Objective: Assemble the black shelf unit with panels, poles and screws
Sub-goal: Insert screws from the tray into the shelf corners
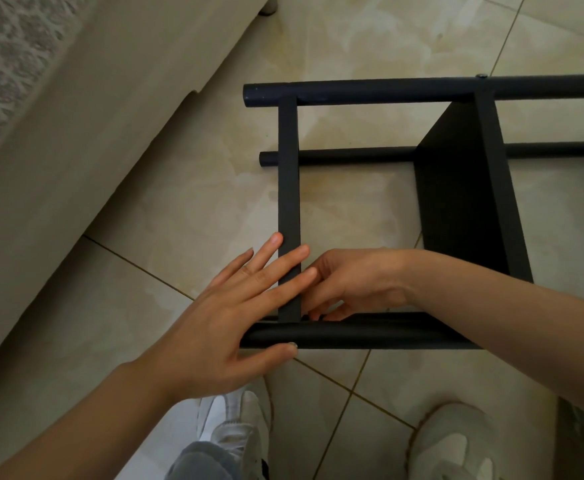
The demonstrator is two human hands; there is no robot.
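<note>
Left hand [235, 317] flat — pressing panel [288, 188].

Bare forearms [491, 306]; white sneakers [230, 419]; grey trousers [193, 462], probably.

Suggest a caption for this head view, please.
Left hand rests on end panel; right hand works beside near pole.

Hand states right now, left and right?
Left hand: open, straight fingers rest across the end panel, thumb on the near pole.
Right hand: fingers curled at that joint; grip cannot be told.
</note>
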